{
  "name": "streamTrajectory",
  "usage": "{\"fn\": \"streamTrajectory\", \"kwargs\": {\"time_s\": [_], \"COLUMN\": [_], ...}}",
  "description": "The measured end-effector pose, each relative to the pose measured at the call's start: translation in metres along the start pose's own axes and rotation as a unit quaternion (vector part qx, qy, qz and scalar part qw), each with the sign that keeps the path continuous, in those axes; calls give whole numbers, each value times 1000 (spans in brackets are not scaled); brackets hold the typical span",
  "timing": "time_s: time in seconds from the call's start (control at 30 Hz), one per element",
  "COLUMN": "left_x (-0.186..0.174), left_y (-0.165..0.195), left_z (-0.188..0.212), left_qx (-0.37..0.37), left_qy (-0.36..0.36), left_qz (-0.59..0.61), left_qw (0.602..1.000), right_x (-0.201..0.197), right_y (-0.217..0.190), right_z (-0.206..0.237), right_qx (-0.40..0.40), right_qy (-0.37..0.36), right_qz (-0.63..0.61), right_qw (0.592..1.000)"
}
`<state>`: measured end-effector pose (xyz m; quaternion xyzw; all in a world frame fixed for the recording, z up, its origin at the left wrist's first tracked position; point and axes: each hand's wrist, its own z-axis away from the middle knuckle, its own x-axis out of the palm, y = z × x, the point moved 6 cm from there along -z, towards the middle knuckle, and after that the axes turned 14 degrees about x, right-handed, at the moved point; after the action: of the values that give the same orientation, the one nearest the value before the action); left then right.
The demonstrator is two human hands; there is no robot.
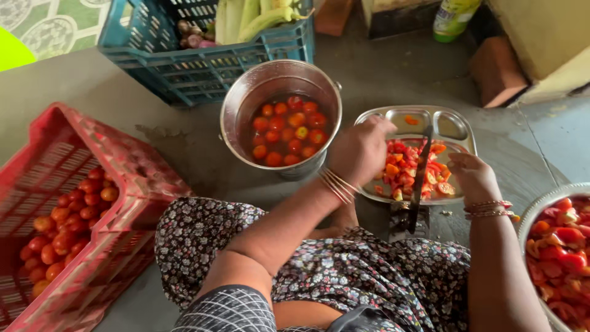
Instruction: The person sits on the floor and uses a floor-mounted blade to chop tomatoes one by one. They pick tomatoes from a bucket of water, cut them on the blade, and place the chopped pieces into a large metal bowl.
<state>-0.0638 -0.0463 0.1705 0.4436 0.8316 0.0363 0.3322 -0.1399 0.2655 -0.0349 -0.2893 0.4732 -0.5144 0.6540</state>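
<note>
tomatoes in pot [286, 132]: red and orange
crate at nine o'clock [138, 178]: red
crate at eleven o'clock [203, 67]: blue
tray [452, 126]: silver
tomato pieces [405, 169]: red
dress [344, 270]: black, small pale flowers
bangles [337, 184]: gold

Chopped tomatoes on a steel tray, with an upright blade between the hands.

The compartment tray [458, 126] lies flat on the floor under both hands; its large section holds a heap of red and orange tomato pieces [405, 169], wet and cut small, lying between the left hand [359, 150] and the right hand [473, 175]. One small piece sits alone in an upper compartment, beyond the left hand. A dark, narrow blade [421, 178] stands on edge on its floor stand, just beside the right hand's fingers and crossing the heap. The left hand seems closed on something, though what it grips is hidden.
</note>
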Motion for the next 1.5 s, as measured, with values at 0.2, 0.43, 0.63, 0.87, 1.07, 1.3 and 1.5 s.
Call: {"fn": "streamTrajectory", "kwargs": {"time_s": [0.2, 0.43, 0.63, 0.87, 1.07, 1.3, 1.5], "left_x": [-81, -35, -23, -46, -96, -148, -166], "left_y": [-168, -241, -218, -225, -214, -171, -166], "left_z": [-18, 49, 47, 44, 36, 6, -11], "left_qx": [-203, -279, -271, -254, -284, -357, -305], "left_qy": [-267, -606, -629, -602, -425, -179, -62], "left_qz": [-188, -207, -223, -214, 98, 479, 596], "left_qw": [923, 716, 694, 726, 854, 782, 740], "right_x": [4, 4, 8, 4, 3, 5, 3], "right_y": [0, 2, -2, -2, 3, -1, -10], "right_z": [13, 10, 14, 15, 11, 13, 19], "right_qx": [64, 60, 85, 92, 110, 106, 97], "right_qy": [15, 4, -10, -16, -19, -14, -16], "right_qz": [36, 41, 52, 64, 63, 99, 99], "right_qw": [997, 997, 995, 994, 992, 989, 990]}}
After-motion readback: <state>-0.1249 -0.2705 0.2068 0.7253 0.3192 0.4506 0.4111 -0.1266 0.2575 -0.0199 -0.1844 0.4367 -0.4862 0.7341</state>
